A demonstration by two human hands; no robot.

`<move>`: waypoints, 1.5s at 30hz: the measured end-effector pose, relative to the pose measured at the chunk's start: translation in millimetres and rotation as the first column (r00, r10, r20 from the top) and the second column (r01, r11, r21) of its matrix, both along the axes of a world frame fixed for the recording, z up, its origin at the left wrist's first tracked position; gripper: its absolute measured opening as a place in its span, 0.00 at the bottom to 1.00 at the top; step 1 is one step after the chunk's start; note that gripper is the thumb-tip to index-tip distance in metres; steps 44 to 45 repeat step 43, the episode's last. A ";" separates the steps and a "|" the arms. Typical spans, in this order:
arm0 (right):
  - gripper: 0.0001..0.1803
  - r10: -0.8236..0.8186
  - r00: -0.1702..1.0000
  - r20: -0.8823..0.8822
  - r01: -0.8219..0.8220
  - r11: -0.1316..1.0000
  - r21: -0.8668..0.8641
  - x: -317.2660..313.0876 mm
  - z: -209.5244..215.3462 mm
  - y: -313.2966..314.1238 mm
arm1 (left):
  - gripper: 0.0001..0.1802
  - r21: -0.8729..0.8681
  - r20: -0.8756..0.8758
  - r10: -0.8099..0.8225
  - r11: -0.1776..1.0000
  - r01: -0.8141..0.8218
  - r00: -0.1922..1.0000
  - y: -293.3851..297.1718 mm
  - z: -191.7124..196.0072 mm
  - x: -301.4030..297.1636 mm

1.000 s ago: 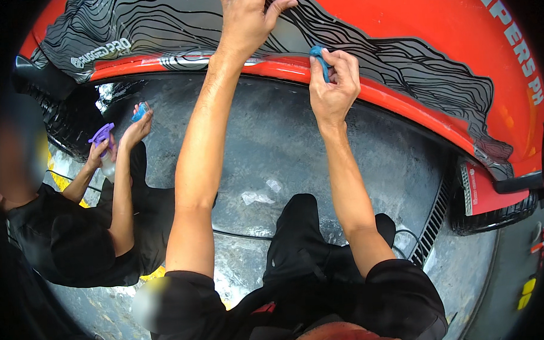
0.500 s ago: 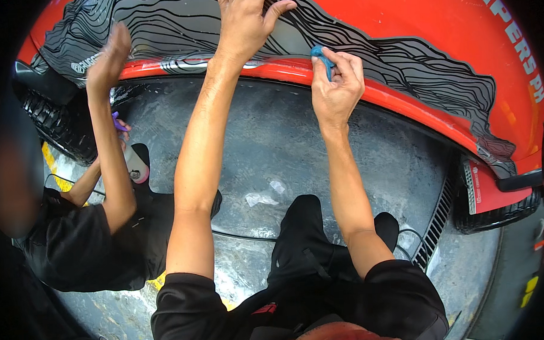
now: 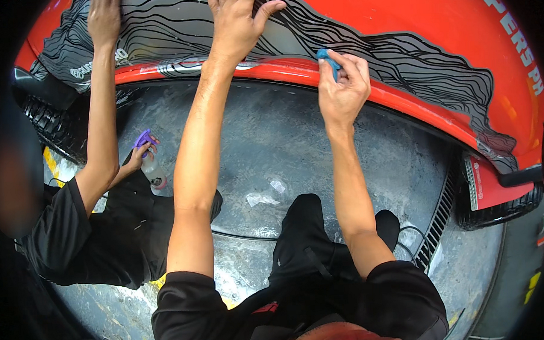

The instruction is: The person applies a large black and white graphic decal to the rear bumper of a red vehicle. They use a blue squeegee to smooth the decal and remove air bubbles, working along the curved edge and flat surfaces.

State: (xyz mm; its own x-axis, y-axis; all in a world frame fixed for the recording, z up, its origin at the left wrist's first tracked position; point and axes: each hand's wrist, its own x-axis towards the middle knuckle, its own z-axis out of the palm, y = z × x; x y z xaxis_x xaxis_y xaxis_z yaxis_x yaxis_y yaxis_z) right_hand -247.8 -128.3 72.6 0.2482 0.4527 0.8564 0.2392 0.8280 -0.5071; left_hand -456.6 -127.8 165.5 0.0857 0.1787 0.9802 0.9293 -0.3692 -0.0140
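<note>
My left hand (image 3: 236,28) is spread on the grey decal with black wavy lines (image 3: 439,74) that covers the lower side of a red car (image 3: 392,13). The fingertips run past the top of the view. To its right, my right hand (image 3: 346,90) pinches a small blue hand tool (image 3: 328,61) with a rounded end. That end sits at the decal's lower edge, just above the red sill (image 3: 286,67). The fingers hide the rest of the tool, so its exact kind does not show.
At the left, a co-worker in black has one hand (image 3: 104,23) against the decal. Their other hand holds a spray bottle (image 3: 154,173) with a purple trigger. Wheels (image 3: 55,132) stand at both ends. A cable (image 3: 244,237), plastic scraps (image 3: 262,198) and a drain grate (image 3: 435,224) lie on the floor.
My right hand has shifted slightly right along the decal's edge with the blue tool. My left hand has slid slightly left. The co-worker's raised hand has gone up to the decal; their spray bottle has come right.
</note>
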 end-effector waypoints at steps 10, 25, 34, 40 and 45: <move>0.12 0.106 0.991 0.083 -0.103 0.994 -0.037 32.9 1.4 -9.6 | 0.61 0.034 -0.014 0.031 0.999 -0.031 0.999 -4.4 0.5 6.4; 0.12 0.185 0.978 0.091 -0.169 0.972 -0.161 107.0 -44.2 -7.8 | 0.57 0.138 0.028 0.186 0.972 -0.188 0.982 29.5 63.5 79.4; 0.14 0.207 0.978 0.026 -0.198 0.961 -0.195 172.0 -22.4 -13.7 | 0.49 0.439 -0.054 0.230 0.879 -0.183 0.972 53.1 235.0 134.1; 0.18 0.412 0.848 -0.334 -0.524 0.749 -0.406 242.8 1.6 2.0 | 0.45 0.358 -0.052 0.212 0.916 -0.180 0.976 27.0 307.1 83.8; 0.16 0.355 0.744 -0.566 -0.661 0.515 -0.546 273.1 34.7 -24.0 | 0.45 0.313 0.043 0.224 0.922 -0.226 0.974 17.3 342.3 72.2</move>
